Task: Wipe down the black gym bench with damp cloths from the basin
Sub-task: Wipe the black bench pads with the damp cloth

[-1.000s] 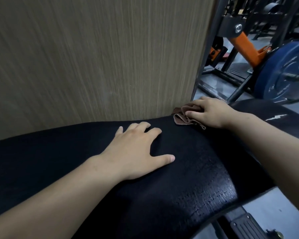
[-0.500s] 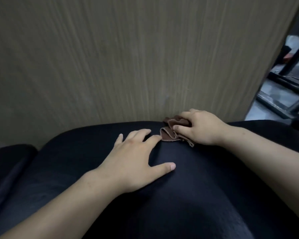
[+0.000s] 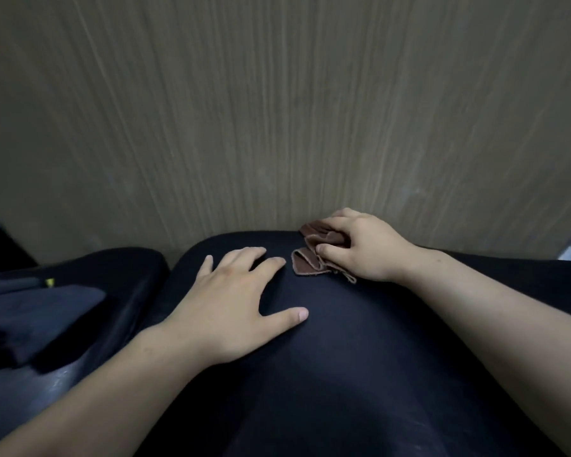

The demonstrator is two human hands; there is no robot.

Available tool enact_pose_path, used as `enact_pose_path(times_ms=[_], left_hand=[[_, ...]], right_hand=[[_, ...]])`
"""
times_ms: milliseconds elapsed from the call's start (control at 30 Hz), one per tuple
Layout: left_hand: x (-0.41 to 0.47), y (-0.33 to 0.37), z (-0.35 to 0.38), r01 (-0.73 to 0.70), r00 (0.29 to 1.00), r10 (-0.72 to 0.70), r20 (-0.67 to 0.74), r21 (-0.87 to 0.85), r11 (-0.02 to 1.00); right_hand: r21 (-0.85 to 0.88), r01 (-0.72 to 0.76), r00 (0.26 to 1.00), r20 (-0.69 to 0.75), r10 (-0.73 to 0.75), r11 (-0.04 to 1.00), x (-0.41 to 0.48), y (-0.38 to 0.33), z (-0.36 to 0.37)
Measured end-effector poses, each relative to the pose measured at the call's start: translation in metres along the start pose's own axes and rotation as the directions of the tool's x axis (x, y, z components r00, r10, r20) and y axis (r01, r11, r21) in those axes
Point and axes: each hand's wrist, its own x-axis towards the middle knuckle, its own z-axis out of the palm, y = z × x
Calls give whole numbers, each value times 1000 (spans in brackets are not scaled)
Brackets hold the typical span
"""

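Note:
The black gym bench pad (image 3: pixel 360 374) fills the lower part of the view. My left hand (image 3: pixel 234 301) lies flat on it with fingers spread, holding nothing. My right hand (image 3: pixel 363 249) grips a crumpled brown cloth (image 3: pixel 307 258) against the pad's far edge, close to the wall. Part of the cloth is hidden under my fingers. The basin is not in view.
A beige wood-grain wall panel (image 3: pixel 277 110) stands directly behind the bench. To the left lies a second black pad (image 3: pixel 126 291) with a dark folded item (image 3: pixel 37 318) on it. A sliver of floor shows at the far right edge.
My view has swung left along the bench, so the gym equipment has left the frame and the second pad has appeared. My right hand has slid the cloth leftward along the far edge.

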Motion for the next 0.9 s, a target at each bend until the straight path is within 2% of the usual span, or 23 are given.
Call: enact_pose_path(times_ms=[367, 500, 633, 800, 900], left_hand=[[-38, -72, -7, 13, 998, -9, -68, 64, 998], [-52, -90, -10, -27, 992, 21, -124, -50, 998], [-74, -111, -19, 5, 980, -24, -200, -93, 996], [-97, -122, -30, 16, 950, -59, -307, -143, 990], [-110, -127, -35, 44, 959, -70, -276, -100, 994]], right_hand=[[-56, 93, 993, 80, -88, 994, 56, -91, 44], [-54, 168, 972, 174, -156, 984, 77, -145, 66], [-92, 251, 942, 252, -221, 964, 80, -179, 76], [-114, 298, 937, 227, -268, 948, 56, -188, 79], [-185, 308, 939, 218, -266, 933, 38, -198, 80]])
